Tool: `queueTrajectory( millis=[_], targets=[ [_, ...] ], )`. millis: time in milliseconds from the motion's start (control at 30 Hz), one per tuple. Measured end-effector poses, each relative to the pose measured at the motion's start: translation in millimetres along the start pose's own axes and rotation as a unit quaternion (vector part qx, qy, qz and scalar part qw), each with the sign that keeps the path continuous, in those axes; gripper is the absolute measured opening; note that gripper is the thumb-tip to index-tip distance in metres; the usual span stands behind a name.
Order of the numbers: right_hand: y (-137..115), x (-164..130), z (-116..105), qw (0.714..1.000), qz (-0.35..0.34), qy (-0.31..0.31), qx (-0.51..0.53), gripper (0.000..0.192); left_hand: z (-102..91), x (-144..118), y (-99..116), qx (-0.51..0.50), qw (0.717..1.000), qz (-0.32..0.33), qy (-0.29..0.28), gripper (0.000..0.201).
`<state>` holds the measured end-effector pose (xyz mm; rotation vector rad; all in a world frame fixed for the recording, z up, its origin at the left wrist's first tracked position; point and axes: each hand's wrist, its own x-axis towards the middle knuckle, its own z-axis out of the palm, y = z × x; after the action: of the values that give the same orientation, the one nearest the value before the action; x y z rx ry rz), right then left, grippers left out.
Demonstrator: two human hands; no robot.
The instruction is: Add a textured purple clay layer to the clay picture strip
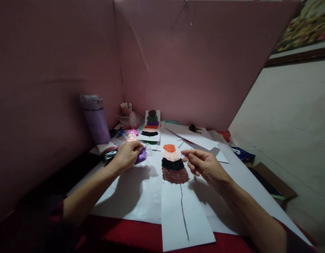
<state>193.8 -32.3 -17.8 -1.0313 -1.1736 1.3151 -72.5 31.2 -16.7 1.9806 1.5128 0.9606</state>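
Upper left of centre: lilac plastic bottle (pixel 95 119) standing by the pink partition wall (pixel 59 70). Left of centre: left hand (pixel 127 154), fingers curled onto a purple lump of clay in clear wrap (pixel 141 155), among other small coloured clay packets (pixel 131 134). Centre: long white paper strip (pixel 183 211) on the counter, bearing a clay feather in orange, cream, black and brown bands (pixel 173 164). Right of centre: right hand (pixel 202 165) just beside the feather, fingertips (pixel 184 153) pinched narrow on a thin tool, barely discernible.
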Motion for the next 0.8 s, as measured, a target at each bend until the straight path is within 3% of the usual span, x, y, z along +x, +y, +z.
queueTrajectory(
  millis=[200, 333, 467, 633, 700, 800],
  targets=[
    [3, -3, 1, 1.000, 0.021, -0.021, 0.007, 0.047, 6.2, -25, 14, 0.154, 0.987, 0.018, -0.051, 0.029],
    [5, -4, 1, 0.999, 0.025, -0.017, -0.037, 0.054, -4.8, -55, 28, 0.227, 0.972, 0.045, -0.051, 0.023],
    [6, -7, 2, 0.997, 0.023, -0.002, -0.075, 0.053, -44.2, -81, 12, 0.310, 0.949, 0.049, -0.028, 0.033],
    [9, -10, 2, 0.994, 0.042, 0.000, -0.101, 0.056, -109.6, -95, -28, 0.320, 0.942, -0.083, 0.051, 0.046],
    [10, -11, 1, 0.993, 0.045, 0.005, -0.109, 0.056, -123.7, -95, -36, 0.327, 0.935, -0.132, 0.045, 0.054],
    [12, -12, -1, 0.992, 0.048, 0.014, -0.116, 0.055, -128.3, -93, -39, 0.327, 0.930, -0.168, 0.016, 0.057]
  ],
)
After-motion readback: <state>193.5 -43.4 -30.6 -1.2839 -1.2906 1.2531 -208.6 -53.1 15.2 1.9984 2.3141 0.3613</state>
